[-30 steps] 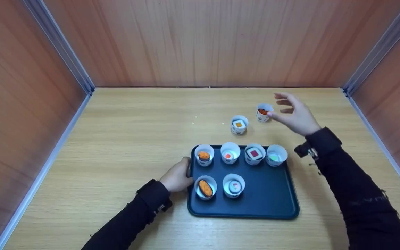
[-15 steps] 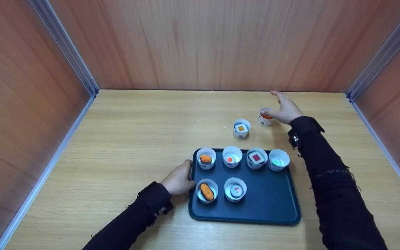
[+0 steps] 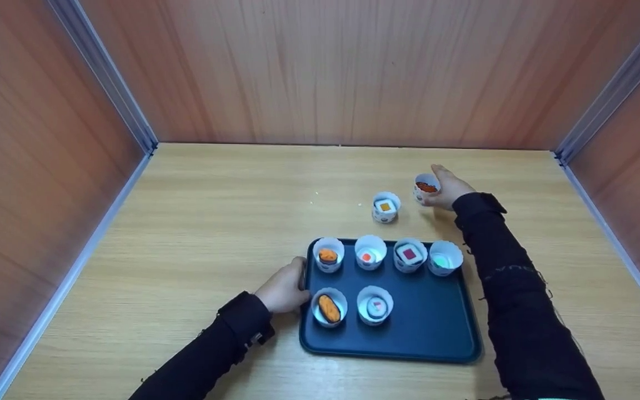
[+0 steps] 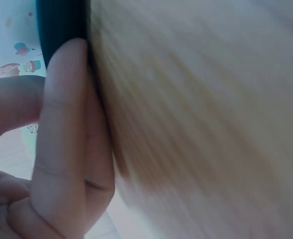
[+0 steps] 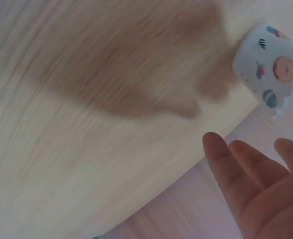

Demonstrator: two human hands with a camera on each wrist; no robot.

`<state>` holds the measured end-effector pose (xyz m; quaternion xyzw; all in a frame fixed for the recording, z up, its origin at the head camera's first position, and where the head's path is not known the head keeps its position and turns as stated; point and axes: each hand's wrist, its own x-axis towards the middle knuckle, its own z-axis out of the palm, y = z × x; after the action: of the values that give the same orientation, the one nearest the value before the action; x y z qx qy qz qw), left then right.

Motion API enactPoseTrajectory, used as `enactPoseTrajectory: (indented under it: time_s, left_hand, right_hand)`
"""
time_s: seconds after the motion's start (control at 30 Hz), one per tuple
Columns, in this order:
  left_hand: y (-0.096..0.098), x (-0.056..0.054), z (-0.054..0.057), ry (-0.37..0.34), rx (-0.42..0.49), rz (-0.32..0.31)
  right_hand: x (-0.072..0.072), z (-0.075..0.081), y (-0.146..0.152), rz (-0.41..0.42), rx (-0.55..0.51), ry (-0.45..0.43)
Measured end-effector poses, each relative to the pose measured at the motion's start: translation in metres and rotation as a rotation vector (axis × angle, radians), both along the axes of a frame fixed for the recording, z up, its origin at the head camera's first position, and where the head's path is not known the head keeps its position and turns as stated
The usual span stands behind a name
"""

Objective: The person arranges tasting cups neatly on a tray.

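Observation:
My left hand pinches the left rim of a dark teal tray. In the left wrist view its fingers bend against the tray's edge. At the back right, my right hand reaches around a white printed paper cup with a reddish-brown piece inside. In the right wrist view the hand's extended fingers stand a small gap from the printed cup. A second cup, holding a white square with an orange centre, stands to its left.
On the tray, a back row of several cups holds toy-like sushi pieces. Two more cups stand in front: one with an orange-topped piece, one with a round white piece. Wooden panels wall the table at the back and sides.
My right hand has moved left and lowered around the cup with the reddish-brown piece. The left hand keeps its grip on the tray. The head view has shifted slightly.

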<state>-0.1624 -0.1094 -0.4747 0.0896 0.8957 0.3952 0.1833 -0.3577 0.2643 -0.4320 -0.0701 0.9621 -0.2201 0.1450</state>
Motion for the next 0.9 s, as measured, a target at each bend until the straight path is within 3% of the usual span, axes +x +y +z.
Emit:
enactPoseTrajectory:
  time_s: [0.23,0.47,0.9]
  left_hand:
    - [0.0,0.001,0.001,0.011,0.013,-0.008]
    - [0.001,0.001,0.003,0.044,0.022,-0.03]
    - [0.006,0.0,0.001,0.03,0.02,-0.017]
  right_hand:
    - [0.001,-0.001,-0.007,0.019,0.051,-0.024]
    - [0.003,0.0,-0.007,0.006,0.133,0.045]
    - [0.016,0.003,0.018,-0.056,0.029,-0.037]
